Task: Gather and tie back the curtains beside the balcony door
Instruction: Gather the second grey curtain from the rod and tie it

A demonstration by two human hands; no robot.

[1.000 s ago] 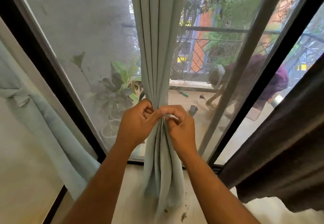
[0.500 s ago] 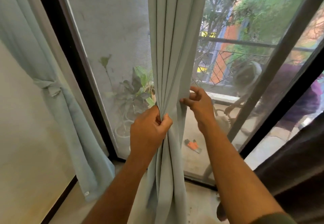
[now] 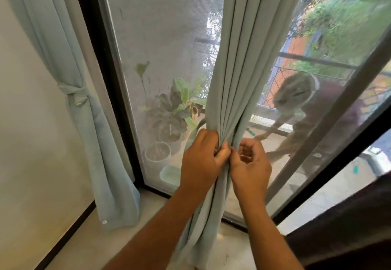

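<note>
Where the fingers [image 3: 221,153] of the left hand [image 3: 201,162] curl tight round the gathered folds, the right hand [image 3: 249,166] pinches the same bunch just beside them. That pale green curtain [image 3: 237,75] hangs in front of the balcony door [image 3: 160,37], its long axis running top to bottom, pleats narrowing to the grip and spreading below toward the floor [image 3: 84,246]. A second curtain [image 3: 84,121] hangs left against the wall [image 3: 27,143], tied at mid-height. Potted plants [image 3: 175,111] stand outside the screen.
</note>
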